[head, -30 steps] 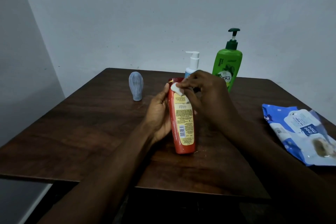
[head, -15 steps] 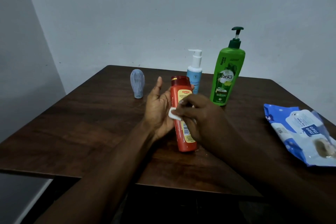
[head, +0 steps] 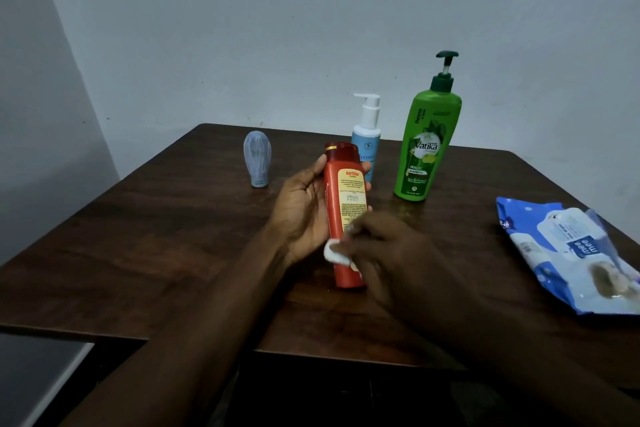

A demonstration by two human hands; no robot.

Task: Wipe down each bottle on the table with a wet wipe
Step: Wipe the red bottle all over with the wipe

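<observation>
Head view: your left hand [head: 301,215] grips the red bottle [head: 341,218], which stands near the table's middle with its base on the wood. Your right hand [head: 388,253] pinches a white wipe [head: 334,251] against its lower side. A wide stretch of table [head: 156,253] runs from your left arm to the left edge. You've got four bottles: the red one, a blue pump bottle [head: 367,135] just behind it, a green pump bottle [head: 427,149] to the right and a small grey one [head: 257,159] well apart on the left. One pack of wipes [head: 568,253] lies at the right edge.

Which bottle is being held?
The red bottle with the yellow label: the left hand grips it, the right hand presses a wipe to it. The green bottle, blue bottle and grey bottle stand untouched.
</observation>
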